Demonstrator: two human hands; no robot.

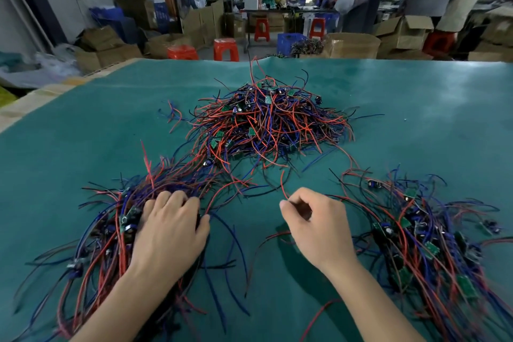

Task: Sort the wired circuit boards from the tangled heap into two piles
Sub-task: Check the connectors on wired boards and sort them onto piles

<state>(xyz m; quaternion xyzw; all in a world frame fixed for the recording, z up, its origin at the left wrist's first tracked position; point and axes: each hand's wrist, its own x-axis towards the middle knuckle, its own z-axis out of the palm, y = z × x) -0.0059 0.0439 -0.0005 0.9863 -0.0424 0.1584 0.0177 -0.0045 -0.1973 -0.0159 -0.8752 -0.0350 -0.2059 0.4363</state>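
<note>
a green mat (416, 108) covers the worktable in a cluttered workshop. the tangled heap (266, 122) of wired circuit boards sits mid-mat, red, blue and black leads spilling out. nearer, a left pile (111, 230) and a right pile (433, 233) lie well apart. the left hand (169, 233) rests fingers curled on the left pile; the right hand (313, 225) pinches a red wire (282, 186) between the piles. beyond the table stand red stools (226, 48), cardboard boxes (352, 44) and a blue crate (290, 41). no writing is legible.
</note>
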